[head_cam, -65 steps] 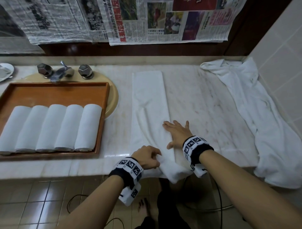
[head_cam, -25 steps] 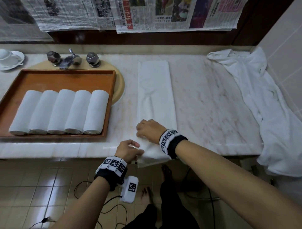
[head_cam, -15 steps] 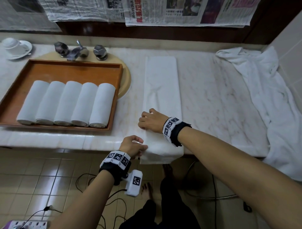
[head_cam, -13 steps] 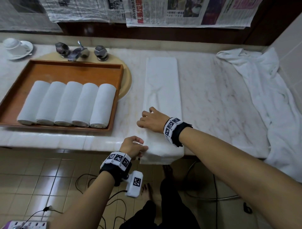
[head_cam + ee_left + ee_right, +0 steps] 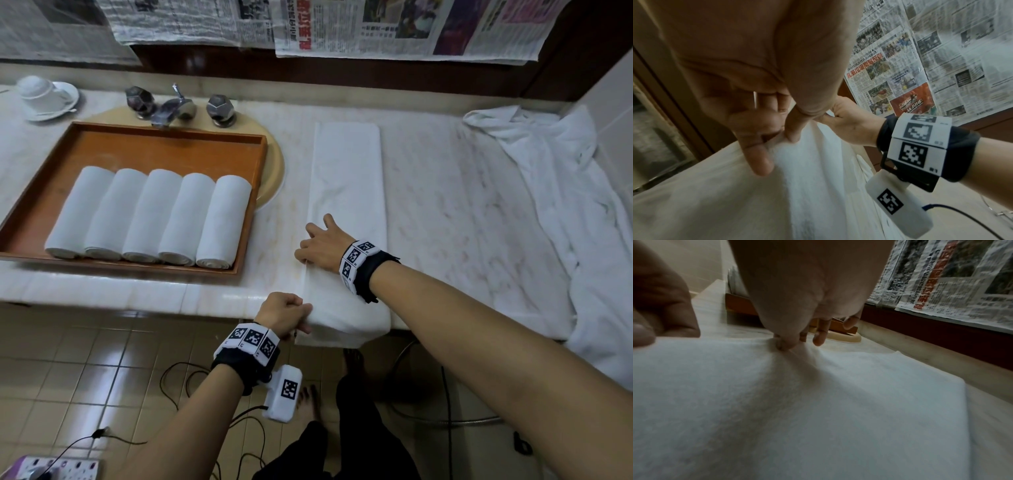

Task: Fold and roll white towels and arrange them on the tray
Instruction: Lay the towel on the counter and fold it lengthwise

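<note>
A white towel (image 5: 347,178) folded into a long strip lies on the marble counter, its near end hanging over the front edge. My left hand (image 5: 286,313) pinches the left corner of that hanging end; the left wrist view shows the cloth (image 5: 818,178) between thumb and fingers. My right hand (image 5: 317,245) pinches the towel's left edge (image 5: 783,345) farther up the counter, thumb against fingers. Several rolled white towels (image 5: 147,216) lie side by side in the wooden tray (image 5: 171,137) to the left.
A heap of loose white towels (image 5: 565,205) lies along the right wall. Tap fittings (image 5: 178,106) and a beige basin rim stand behind the tray; an upturned cup on a saucer (image 5: 44,96) sits far left. Newspapers (image 5: 376,24) cover the wall. Cables trail on the floor.
My right hand went from lying flat on the towel to pinching its left edge. The towel strip now lies straighter, its near end pulled taut by my left hand.
</note>
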Demonstrator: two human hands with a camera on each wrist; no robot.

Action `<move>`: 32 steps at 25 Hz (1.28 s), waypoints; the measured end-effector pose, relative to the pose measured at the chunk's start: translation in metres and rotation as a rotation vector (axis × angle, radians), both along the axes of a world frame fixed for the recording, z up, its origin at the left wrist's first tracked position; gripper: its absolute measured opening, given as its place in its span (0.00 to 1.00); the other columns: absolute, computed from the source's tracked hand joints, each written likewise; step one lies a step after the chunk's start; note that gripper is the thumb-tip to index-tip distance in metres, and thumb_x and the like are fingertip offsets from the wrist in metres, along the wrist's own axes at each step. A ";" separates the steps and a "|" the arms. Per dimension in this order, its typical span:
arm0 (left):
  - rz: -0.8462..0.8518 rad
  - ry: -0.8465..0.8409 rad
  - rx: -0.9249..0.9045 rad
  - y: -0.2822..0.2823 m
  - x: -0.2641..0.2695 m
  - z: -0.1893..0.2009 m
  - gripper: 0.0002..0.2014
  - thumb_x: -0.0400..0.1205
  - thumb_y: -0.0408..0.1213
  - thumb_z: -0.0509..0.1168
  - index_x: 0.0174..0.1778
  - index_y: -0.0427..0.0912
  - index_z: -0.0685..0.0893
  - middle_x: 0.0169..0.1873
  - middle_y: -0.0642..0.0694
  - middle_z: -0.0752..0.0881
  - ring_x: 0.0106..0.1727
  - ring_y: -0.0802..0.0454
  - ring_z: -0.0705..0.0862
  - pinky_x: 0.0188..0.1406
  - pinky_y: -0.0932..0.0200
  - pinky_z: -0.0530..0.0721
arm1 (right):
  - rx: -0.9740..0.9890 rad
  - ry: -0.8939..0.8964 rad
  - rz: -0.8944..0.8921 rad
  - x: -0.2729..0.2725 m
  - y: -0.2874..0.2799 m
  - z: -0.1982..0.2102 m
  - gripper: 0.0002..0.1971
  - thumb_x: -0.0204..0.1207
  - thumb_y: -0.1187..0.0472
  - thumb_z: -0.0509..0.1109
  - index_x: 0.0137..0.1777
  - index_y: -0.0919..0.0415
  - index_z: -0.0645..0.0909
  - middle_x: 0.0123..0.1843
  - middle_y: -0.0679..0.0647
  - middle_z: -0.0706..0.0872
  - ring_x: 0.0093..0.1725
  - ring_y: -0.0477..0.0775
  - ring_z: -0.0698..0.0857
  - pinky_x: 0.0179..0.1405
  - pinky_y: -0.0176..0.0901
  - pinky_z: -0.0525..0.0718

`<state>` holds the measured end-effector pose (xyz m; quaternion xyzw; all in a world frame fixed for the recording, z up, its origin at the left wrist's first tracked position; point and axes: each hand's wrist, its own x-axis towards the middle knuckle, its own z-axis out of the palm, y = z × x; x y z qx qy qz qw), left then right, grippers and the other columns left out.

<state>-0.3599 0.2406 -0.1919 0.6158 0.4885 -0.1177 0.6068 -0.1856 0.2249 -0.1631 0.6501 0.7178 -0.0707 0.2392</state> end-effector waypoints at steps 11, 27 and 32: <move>0.004 0.173 0.308 -0.003 0.010 0.011 0.09 0.79 0.40 0.70 0.35 0.42 0.88 0.25 0.45 0.89 0.29 0.48 0.90 0.33 0.53 0.91 | 0.042 -0.017 0.045 0.014 0.003 0.004 0.19 0.82 0.71 0.55 0.67 0.53 0.76 0.62 0.48 0.80 0.70 0.58 0.67 0.68 0.63 0.64; 0.063 0.235 0.395 0.025 0.053 0.006 0.08 0.73 0.47 0.69 0.35 0.46 0.87 0.36 0.47 0.88 0.40 0.46 0.87 0.43 0.57 0.86 | 0.076 0.053 -0.052 0.027 0.029 -0.010 0.18 0.77 0.71 0.62 0.62 0.51 0.78 0.62 0.48 0.79 0.69 0.56 0.69 0.64 0.60 0.65; 0.034 0.270 0.408 0.032 0.062 -0.002 0.05 0.74 0.40 0.67 0.35 0.45 0.86 0.41 0.44 0.88 0.43 0.43 0.86 0.47 0.51 0.88 | 0.074 0.073 -0.052 0.036 0.045 -0.003 0.15 0.80 0.69 0.63 0.59 0.50 0.81 0.60 0.47 0.81 0.68 0.56 0.69 0.66 0.62 0.64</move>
